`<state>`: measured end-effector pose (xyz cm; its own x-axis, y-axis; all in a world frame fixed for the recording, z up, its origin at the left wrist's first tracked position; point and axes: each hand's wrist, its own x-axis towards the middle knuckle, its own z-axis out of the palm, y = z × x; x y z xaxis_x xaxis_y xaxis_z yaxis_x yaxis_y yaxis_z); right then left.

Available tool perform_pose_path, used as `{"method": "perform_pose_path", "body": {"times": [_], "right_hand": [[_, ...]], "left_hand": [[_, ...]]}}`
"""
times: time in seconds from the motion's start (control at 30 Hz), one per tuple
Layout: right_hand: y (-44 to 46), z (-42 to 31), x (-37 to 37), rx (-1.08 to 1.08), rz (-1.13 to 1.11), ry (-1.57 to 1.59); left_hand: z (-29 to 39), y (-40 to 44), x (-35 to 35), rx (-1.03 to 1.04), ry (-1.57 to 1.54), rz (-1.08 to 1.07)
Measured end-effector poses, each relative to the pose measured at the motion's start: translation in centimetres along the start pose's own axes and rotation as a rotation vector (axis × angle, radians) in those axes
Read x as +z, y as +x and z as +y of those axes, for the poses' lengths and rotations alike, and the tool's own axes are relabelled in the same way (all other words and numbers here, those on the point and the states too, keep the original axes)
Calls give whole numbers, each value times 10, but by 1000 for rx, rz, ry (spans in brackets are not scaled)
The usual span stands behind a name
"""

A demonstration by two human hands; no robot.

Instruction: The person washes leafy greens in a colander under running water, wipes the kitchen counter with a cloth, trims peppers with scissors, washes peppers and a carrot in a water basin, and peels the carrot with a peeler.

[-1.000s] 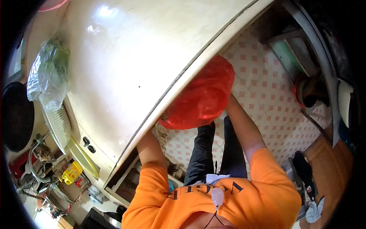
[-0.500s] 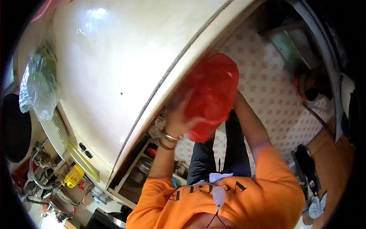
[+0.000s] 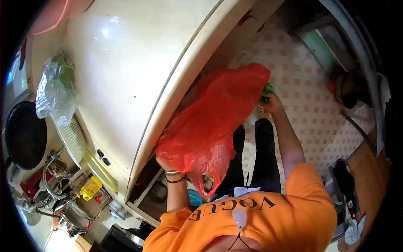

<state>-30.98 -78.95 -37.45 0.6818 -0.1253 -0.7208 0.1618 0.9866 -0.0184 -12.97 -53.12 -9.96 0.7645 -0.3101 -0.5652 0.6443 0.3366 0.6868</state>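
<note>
A large red plastic bag (image 3: 210, 113) hangs spread out below the edge of the pale countertop (image 3: 121, 54), between my two arms. My left hand (image 3: 167, 164) is at the bag's lower left side, its fingers covered by the red plastic. At the bag's upper right end, my right hand (image 3: 273, 103) is closed on a bunch of green leaves (image 3: 267, 90). The rest of the bag's contents cannot be seen through the plastic.
A clear bag of greens (image 3: 58, 88) lies at the countertop's left end, near a ribbed white rack (image 3: 73, 136) and a black pan (image 3: 26, 134). An open drawer (image 3: 151, 197) is below the counter. A green-sided box (image 3: 327, 48) stands on the tiled floor.
The red bag has spread out and stretched toward the lower left. My left hand has moved down and left with its side. Green leaves now show at my right hand.
</note>
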Motion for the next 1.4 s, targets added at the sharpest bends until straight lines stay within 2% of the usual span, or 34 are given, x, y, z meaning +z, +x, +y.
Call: {"method": "perform_pose_path", "body": {"times": [0.07,0.13,0.23,0.3,0.37,0.43,0.5,0.57,0.63,0.73,0.8,0.83,0.87,0.93,0.97,1.0,1.03,1.1,1.17,1.2,1.27,1.3,1.37,1.4], "right_hand": [[-4,2,11,9,-73,28],[-3,8,41,-68,-1,-131],[21,20,81,-56,9,-259],[74,46,94,-349,-205,-641],[47,70,195,-480,-414,-492],[73,105,241,-636,-493,-836],[104,139,264,-809,-421,-1398],[139,163,267,-851,-321,-1798],[171,176,258,-807,-250,-2054],[190,174,231,-746,-219,-2206],[177,162,206,-732,-260,-2208],[165,153,193,-727,-289,-2192],[147,142,180,-703,-310,-2154],[109,114,153,-623,-335,-2032],[94,101,146,-575,-328,-1933],[85,91,142,-540,-306,-1845],[79,80,139,-515,-285,-1762],[82,67,155,-530,-260,-1572],[93,72,184,-580,-300,-1408],[99,78,201,-602,-344,-1339],[104,93,230,-646,-421,-1243],[104,97,240,-667,-425,-1226],[110,99,255,-685,-442,-1186],[112,97,258,-686,-447,-1175]], "left_hand": [[1,-5,-1,-15,-3,15],[2,-3,-7,-26,37,22],[-2,-8,-31,-35,244,67],[-13,-21,-59,-56,448,109],[-30,-38,-92,-94,664,154],[-54,-63,-126,-146,831,191],[-70,-80,-154,-196,946,226],[-83,-95,-176,-226,975,259],[-93,-106,-199,-269,968,313],[-97,-113,-217,-305,960,368],[-98,-108,-225,-306,959,376],[-91,-106,-204,-315,739,446],[-101,-104,-210,-210,707,390],[-82,-87,-181,-364,800,313],[-63,-77,-143,-202,988,172],[-74,-69,-145,-90,939,153],[-80,-66,-144,-107,964,110],[-82,-53,-128,-113,995,49],[-90,-44,-120,69,1069,-65],[-86,-40,-112,69,1077,-88],[-76,-38,-88,69,1404,-240],[-74,-39,-76,72,1415,-265],[-69,-38,-60,127,1646,-437],[-69,-38,-59,136,1661,-438]]}}
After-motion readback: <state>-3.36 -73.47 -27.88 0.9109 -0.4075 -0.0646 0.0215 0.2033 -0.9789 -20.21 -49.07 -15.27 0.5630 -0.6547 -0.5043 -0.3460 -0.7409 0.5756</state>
